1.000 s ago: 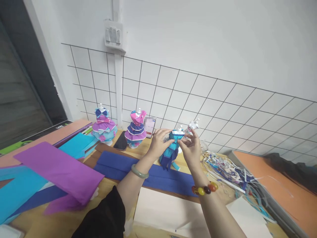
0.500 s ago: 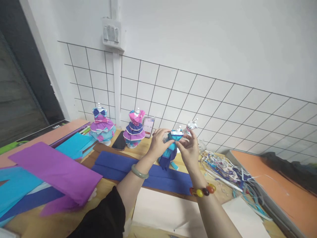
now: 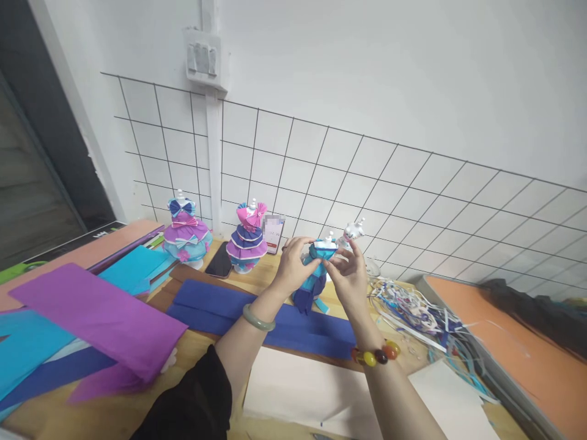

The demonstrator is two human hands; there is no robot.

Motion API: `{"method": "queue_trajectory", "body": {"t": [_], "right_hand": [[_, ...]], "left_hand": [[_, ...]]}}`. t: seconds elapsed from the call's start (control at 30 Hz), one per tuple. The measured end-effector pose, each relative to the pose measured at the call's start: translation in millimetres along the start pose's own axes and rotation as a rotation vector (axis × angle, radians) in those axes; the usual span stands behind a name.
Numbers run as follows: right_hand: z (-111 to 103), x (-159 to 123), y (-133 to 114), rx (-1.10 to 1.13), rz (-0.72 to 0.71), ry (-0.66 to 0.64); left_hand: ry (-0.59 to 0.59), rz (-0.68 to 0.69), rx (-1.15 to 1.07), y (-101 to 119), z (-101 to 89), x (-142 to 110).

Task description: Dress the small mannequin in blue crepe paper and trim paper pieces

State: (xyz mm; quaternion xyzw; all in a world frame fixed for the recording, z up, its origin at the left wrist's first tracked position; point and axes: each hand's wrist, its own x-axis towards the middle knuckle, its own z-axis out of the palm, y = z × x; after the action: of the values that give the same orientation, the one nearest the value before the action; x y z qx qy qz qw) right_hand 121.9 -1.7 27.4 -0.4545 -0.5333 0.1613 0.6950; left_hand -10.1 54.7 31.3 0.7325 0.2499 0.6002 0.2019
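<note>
A small white dress form [image 3: 326, 243] stands upright on the table, wrapped in a teal and navy doll dress [image 3: 313, 284]. My left hand [image 3: 296, 264] grips the dress at the bodice from the left, thumb pressed to its front. From the right, my right hand [image 3: 349, 272] pinches the same bodice, its thumb meeting the left thumb near the middle. Both hands hide the sides of the bodice. A light blue strip [image 3: 322, 305] lies by the hem. Under my forearms stretches a folded navy sheet [image 3: 266, 318].
Two dressed forms, one purple and blue [image 3: 186, 229], one pink and navy [image 3: 247, 235], stand at the back left beside phones [image 3: 219, 261]. A white figurine [image 3: 354, 231] stands behind my right hand. Tangled ribbon scraps [image 3: 413, 308] lie right; a purple sheet [image 3: 105, 318] lies left.
The view has shifted slightly, so everything sits a little further left. Both hands stay at the bodice, the thumbs still close together.
</note>
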Motion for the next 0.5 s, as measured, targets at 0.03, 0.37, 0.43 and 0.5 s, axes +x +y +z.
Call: {"method": "queue_trajectory", "body": {"t": [0.03,0.37,0.43,0.5], "right_hand": [[0.2,0.2,1.6,-0.011,-0.006,0.012],[1.5,3.4,7.2,-0.054,0.000,0.056],[1.5,3.2,6.7,-0.059,0.000,0.057],[1.3,2.9,6.9,-0.066,-0.005,0.061]], "left_hand": [[-0.003,-0.003,0.001,0.0,0.2,0.0],[-0.027,-0.017,-0.003,-4.8,1.3,-0.1],[-0.025,-0.026,-0.011,-5.7,1.9,-0.4],[-0.025,-0.035,-0.016,-6.1,2.3,-0.6]]}}
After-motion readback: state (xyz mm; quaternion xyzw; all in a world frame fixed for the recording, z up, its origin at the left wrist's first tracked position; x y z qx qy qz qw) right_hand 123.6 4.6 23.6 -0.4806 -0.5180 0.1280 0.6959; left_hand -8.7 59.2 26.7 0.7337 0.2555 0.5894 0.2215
